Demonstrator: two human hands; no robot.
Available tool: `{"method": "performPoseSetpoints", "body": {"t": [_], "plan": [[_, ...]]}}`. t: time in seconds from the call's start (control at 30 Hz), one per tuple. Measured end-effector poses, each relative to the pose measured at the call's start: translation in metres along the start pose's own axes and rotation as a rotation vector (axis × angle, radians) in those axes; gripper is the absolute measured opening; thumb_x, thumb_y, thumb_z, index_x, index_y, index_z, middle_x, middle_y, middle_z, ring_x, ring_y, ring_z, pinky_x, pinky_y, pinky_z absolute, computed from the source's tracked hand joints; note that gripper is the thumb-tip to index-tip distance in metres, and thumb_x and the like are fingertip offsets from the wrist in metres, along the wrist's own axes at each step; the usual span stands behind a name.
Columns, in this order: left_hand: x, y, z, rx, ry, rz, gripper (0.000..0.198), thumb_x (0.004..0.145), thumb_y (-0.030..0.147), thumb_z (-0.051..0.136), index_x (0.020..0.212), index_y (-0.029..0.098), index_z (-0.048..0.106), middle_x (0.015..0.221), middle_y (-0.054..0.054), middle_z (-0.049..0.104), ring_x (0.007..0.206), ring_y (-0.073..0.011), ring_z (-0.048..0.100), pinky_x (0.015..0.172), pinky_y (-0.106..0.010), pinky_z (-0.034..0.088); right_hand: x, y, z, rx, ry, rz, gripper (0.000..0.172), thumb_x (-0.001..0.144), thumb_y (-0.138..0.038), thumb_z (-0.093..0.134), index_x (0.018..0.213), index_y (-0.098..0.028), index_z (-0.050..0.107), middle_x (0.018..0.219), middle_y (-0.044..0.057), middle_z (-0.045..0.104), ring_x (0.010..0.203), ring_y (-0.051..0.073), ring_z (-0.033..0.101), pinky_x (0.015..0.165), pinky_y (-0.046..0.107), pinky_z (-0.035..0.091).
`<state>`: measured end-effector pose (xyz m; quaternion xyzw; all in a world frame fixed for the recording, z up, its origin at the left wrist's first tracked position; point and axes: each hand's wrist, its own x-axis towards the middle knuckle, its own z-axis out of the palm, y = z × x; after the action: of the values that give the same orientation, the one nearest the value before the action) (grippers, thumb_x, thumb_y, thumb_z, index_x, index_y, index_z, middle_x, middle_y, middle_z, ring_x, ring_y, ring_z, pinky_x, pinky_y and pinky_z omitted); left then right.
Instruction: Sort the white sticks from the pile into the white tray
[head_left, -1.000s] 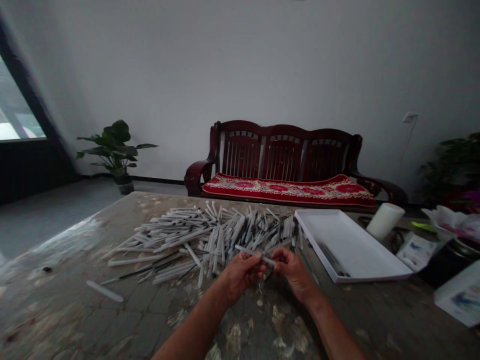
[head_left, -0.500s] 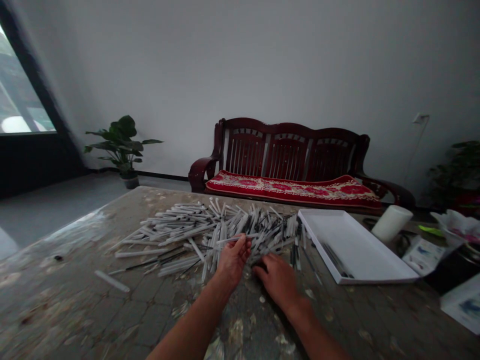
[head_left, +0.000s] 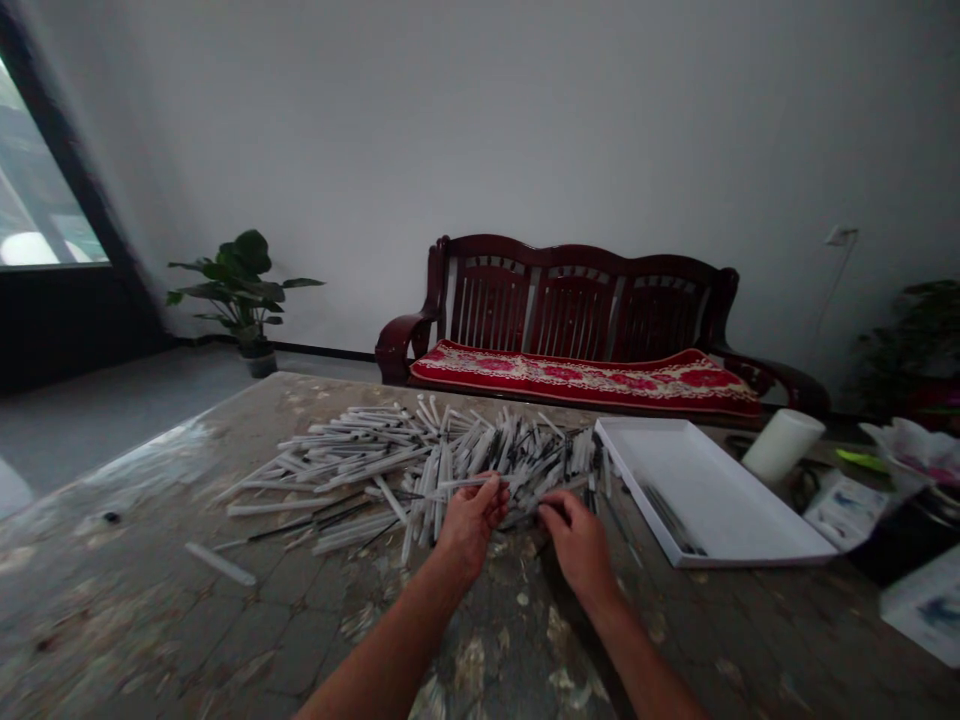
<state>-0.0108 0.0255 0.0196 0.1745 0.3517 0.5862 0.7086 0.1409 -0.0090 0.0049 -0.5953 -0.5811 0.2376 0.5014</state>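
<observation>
A large heap of translucent white pen barrels (head_left: 367, 455), mixed with dark, thin pen refills (head_left: 322, 520), is spread over the table. My left hand (head_left: 466, 525) is closed at the near side of the heap, pinching a pen barrel (head_left: 456, 484) that lies almost level between thumb and fingers. To its right, my right hand (head_left: 579, 540) is low over the heap's near edge, thumb and fingers drawn together. Whatever may be between those fingertips is too small to make out. One loose barrel (head_left: 220, 564) lies apart at the left.
A shallow white tray (head_left: 757, 548) right of the heap holds several dark refills (head_left: 671, 520) along its left side. Beyond it stand a white roll (head_left: 784, 445) and a small printed box (head_left: 847, 508). A wooden bench (head_left: 574, 300) is behind the table (head_left: 262, 640).
My right hand has moved slightly right and away from my left hand, its fingers lifting off the heap. My left hand keeps the barrel and has shifted a little to the right.
</observation>
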Motion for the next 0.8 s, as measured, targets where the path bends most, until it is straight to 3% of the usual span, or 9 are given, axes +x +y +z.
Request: {"method": "performPoseSetpoints", "body": {"t": [0.1,0.2,0.43,0.8], "plan": [[-0.0023,-0.0041,0.0018,0.065,-0.045,0.0,0.022,0.068,0.018,0.082,0.083,0.011,0.067,0.068,-0.002,0.07,0.056,-0.01,0.065,0.049,-0.017,0.051,0.0075,0.0049,-0.0074,0.252,0.09,0.14,0.024,0.076,-0.04,0.061,0.088,-0.021,0.067,0.076,0.003,0.071,0.067,0.022,0.066,0.064,0.034,0.053],[-0.0037,-0.0069,0.003,0.122,-0.057,-0.003,0.024,0.066,0.021,0.083,0.082,0.011,0.068,0.069,-0.003,0.071,0.057,-0.0111,0.065,0.049,-0.018,0.05,0.0095,0.0036,-0.0089,0.342,0.126,0.17,0.029,0.07,-0.043,0.067,0.088,-0.02,0.068,0.076,0.004,0.072,0.066,0.022,0.067,0.064,0.035,0.055],[-0.0039,-0.0094,0.0028,0.181,-0.036,-0.015,0.024,0.065,0.021,0.083,0.083,0.013,0.068,0.072,-0.004,0.073,0.058,-0.0119,0.066,0.049,-0.018,0.048,0.0077,-0.0032,-0.0039,0.395,0.132,0.149,0.025,0.067,-0.04,0.07,0.082,-0.02,0.066,0.071,0.003,0.07,0.063,0.02,0.066,0.061,0.033,0.056],[-0.0031,-0.011,0.0025,0.217,-0.052,0.0,0.028,0.062,0.024,0.084,0.082,0.013,0.068,0.072,-0.004,0.073,0.058,-0.0125,0.066,0.047,-0.018,0.048,0.0064,0.0,-0.0034,0.261,0.134,0.067,0.018,0.073,-0.036,0.065,0.082,-0.021,0.068,0.074,0.002,0.071,0.066,0.019,0.065,0.065,0.03,0.054]]}}
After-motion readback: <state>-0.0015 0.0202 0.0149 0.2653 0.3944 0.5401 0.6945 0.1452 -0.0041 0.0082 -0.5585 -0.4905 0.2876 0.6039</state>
